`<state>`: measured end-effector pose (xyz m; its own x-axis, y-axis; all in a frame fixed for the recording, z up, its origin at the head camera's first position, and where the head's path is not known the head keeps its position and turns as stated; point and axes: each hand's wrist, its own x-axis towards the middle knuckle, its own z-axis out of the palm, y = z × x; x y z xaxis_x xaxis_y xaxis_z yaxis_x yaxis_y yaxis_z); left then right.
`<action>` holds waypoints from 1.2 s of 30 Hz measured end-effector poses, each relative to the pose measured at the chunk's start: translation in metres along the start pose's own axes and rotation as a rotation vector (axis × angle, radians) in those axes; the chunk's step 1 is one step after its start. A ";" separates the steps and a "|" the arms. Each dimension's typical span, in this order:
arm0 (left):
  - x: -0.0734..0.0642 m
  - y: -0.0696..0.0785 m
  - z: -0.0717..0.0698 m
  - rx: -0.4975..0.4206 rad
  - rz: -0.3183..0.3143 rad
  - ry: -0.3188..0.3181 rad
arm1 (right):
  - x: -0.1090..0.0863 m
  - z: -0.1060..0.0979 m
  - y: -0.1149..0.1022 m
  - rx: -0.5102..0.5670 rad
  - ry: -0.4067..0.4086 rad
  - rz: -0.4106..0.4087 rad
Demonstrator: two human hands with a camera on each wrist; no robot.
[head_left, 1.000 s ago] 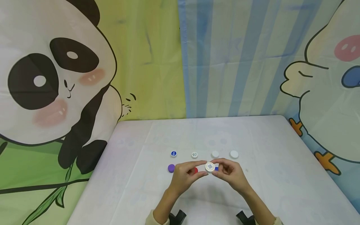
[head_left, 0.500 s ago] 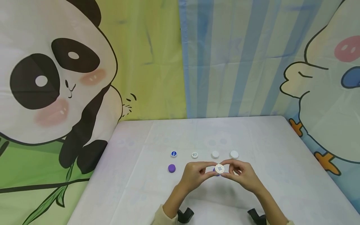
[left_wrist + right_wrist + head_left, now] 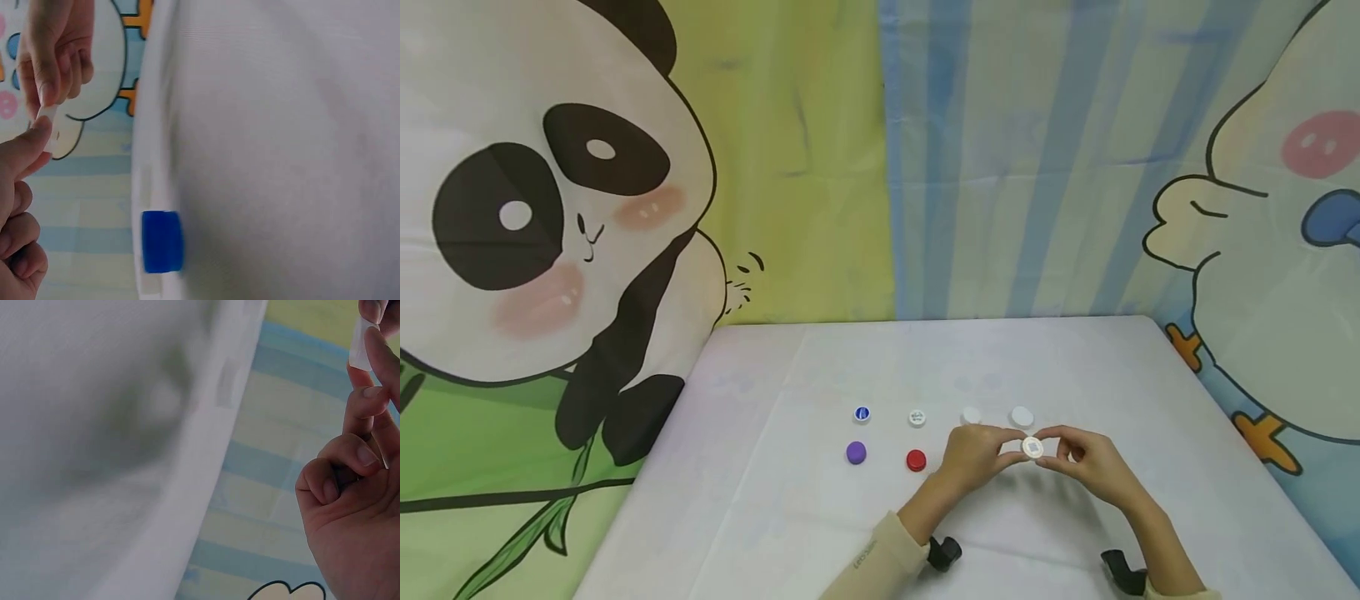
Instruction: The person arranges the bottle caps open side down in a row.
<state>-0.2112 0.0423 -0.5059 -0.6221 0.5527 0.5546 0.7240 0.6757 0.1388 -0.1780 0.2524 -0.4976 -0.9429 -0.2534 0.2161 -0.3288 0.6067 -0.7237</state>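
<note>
Between my two hands is a round white bottle cap, its ringed face with a pale central mark toward the head camera. The left hand pinches it from one side with thumb and index finger. On the opposite side, the right hand pinches it the same way, other fingers curled. Both wrist views show this cap edge-on, raised above the table. A blue bottle cap stands on the table in the left wrist view; the left hand hides it in the head view.
Behind the hands, a row holds a blue-and-white cap, a printed white cap and two plain white caps, one partly covered, one farther right. Left of the hands lie a purple cap and a red cap on the white-covered table.
Both hands have moved to the right together, carrying the white bottle cap between them. The red cap has come into full view, while the blue one is now covered by the left hand.
</note>
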 end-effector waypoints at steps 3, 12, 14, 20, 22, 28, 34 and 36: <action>0.003 0.006 0.016 0.057 -0.026 -0.033 | -0.002 -0.003 0.012 -0.010 -0.019 0.023; 0.006 0.015 0.036 0.189 -0.069 -0.132 | 0.000 0.003 0.033 -0.004 -0.087 0.107; 0.006 0.016 0.038 0.221 -0.072 -0.133 | 0.002 0.004 0.035 -0.010 -0.101 0.104; 0.006 0.017 0.046 0.274 -0.088 -0.178 | 0.006 0.009 0.039 -0.094 -0.148 0.104; 0.007 0.018 0.049 0.276 -0.086 -0.199 | 0.007 0.009 0.040 -0.118 -0.153 0.112; 0.010 0.021 0.053 0.283 -0.087 -0.229 | 0.008 0.009 0.042 -0.146 -0.161 0.109; 0.009 0.021 0.055 0.270 -0.098 -0.242 | 0.009 0.009 0.045 -0.153 -0.165 0.122; 0.009 0.022 0.054 0.269 -0.102 -0.248 | 0.008 0.010 0.046 -0.163 -0.154 0.121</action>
<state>-0.2171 0.0885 -0.5421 -0.7642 0.5548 0.3288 0.5708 0.8192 -0.0557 -0.2001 0.2713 -0.5356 -0.9610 -0.2756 0.0227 -0.2297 0.7498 -0.6205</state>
